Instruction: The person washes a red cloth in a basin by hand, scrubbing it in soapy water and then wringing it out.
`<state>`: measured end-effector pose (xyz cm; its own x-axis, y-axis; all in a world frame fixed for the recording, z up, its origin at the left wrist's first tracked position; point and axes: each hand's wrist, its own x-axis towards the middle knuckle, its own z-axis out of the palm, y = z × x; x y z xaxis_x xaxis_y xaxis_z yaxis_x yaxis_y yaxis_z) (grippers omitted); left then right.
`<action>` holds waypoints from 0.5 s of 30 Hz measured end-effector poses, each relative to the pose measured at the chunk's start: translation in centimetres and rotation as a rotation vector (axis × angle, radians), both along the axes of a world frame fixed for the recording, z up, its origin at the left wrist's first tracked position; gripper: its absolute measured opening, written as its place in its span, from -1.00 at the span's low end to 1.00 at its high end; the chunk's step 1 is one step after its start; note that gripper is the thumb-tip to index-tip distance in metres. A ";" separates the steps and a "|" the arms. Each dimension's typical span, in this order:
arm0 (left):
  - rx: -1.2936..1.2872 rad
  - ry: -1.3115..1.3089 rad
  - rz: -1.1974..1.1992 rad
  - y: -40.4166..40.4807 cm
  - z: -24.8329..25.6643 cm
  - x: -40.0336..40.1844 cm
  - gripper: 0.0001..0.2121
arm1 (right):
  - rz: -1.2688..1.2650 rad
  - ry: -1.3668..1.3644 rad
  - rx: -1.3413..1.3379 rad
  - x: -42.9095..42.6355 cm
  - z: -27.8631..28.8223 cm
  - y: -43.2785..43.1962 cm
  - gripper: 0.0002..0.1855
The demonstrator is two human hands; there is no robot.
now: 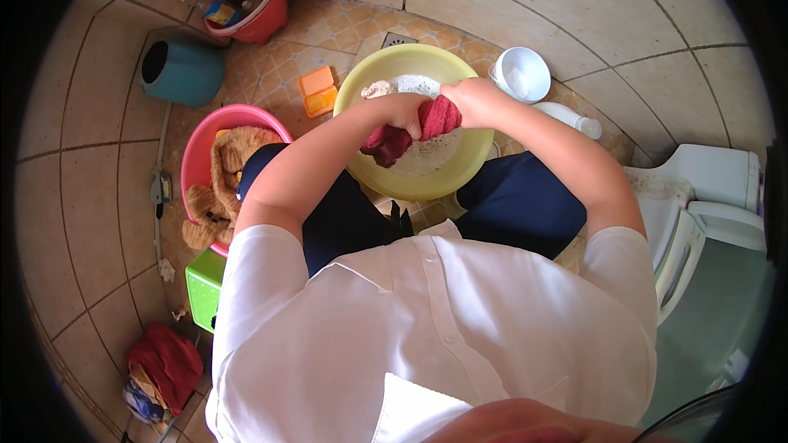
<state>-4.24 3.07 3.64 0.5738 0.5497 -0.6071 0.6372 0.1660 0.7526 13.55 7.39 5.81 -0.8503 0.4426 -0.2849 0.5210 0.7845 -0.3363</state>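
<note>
Both hands grip a twisted dark red wet cloth [439, 118] above a yellow plastic basin [425, 187]. My left hand [406, 114] closes around its middle, and a bunched end hangs down beside that hand. At the other end of the twist is my right hand [471, 101], also closed on the fabric. Grayish sudsy water [431, 157] lies in the basin below. A pale beige cloth [378, 88] rests in the suds near the basin's far left side.
Left: a pink basin [194, 135] with a brown plush item [237, 147], an open orange soap box [320, 101], a teal bucket [188, 74] and a red bucket [280, 12]. Right: a white bowl [530, 74], a white bottle [563, 115] and a white appliance [708, 175]. A floor drain [399, 40] lies beyond the yellow basin.
</note>
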 end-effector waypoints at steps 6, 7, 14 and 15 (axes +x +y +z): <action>0.489 0.443 -0.081 -1.6 -0.2 1.5 -0.63 | -0.276 -0.137 -0.379 0.8 -3.8 -0.5 -0.67; 0.483 0.446 -0.075 -1.7 -0.5 1.4 -0.63 | -0.269 -0.138 -0.383 0.6 -4.0 -0.4 -0.67; 0.912 0.440 -0.135 -1.3 -2.9 0.1 -0.69 | -0.807 0.046 -1.193 1.9 -6.1 -2.3 -0.77; 0.965 0.442 -0.154 -1.1 -2.7 0.0 -0.67 | -0.801 0.038 -1.196 1.9 -5.8 -2.6 -0.77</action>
<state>-4.26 1.98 0.98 0.5139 0.8486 -0.1252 0.8484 -0.4813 0.2203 15.43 4.75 0.03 -0.5069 0.3127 -0.8033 0.6543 -0.4671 -0.5947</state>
